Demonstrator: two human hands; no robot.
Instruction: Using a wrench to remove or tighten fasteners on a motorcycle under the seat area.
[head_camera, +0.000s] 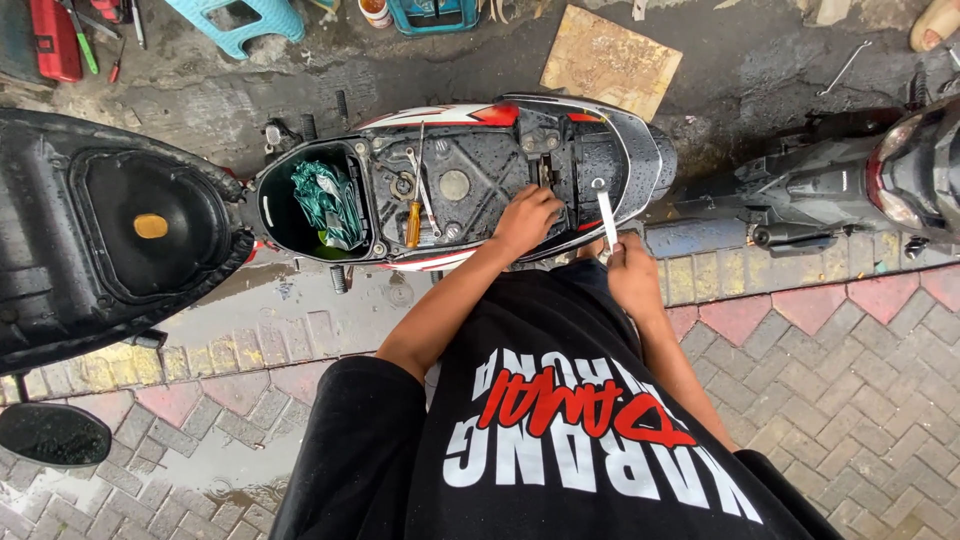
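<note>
The white-handled tool (606, 215) stood straight up in the middle of the frame, pinched in the right hand (633, 275), left hand (528, 218) flat beside it on the scooter (480, 180).

Screwdriver (413, 222) on scooter frame (470, 180), right of storage bin (300, 205).

The scooter's open frame (470, 185) is crowded: a yellow-handled screwdriver (414, 215) lies across its middle, and a green cloth (330, 200) fills the front compartment. Bare frame stays free at the rear edge, beside the wrench (606, 215).
</note>
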